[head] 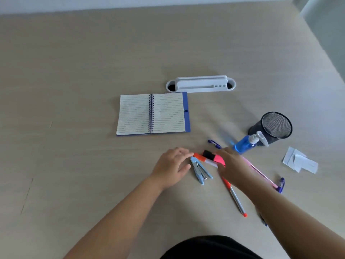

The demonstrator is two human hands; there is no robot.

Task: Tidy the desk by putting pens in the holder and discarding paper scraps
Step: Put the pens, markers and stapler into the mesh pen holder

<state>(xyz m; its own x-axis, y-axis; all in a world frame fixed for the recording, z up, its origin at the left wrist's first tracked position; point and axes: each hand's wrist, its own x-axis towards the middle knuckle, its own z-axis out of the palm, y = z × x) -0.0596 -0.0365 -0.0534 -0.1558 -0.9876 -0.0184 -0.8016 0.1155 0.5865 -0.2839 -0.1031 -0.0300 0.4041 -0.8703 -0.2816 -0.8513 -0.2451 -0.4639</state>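
A black mesh pen holder (274,128) stands at the right. Paper scraps (300,161) lie further right of it. My left hand (172,167) hovers with fingers apart, fingertips at the end of an orange highlighter (200,157). My right hand (231,165) rests over a pink and black highlighter (217,158) beside it; whether it grips it I cannot tell. A red-tipped grey pen (236,200) runs out from under my right forearm. A pink pen (261,173) and two purple pens (281,185) (214,143) lie around my right hand.
An open spiral notebook (152,114) lies in the middle, with a white desk organiser (200,84) behind it. A blue pump bottle (246,142) lies tipped against the mesh holder. A light-blue stapler (200,170) sits between my hands.
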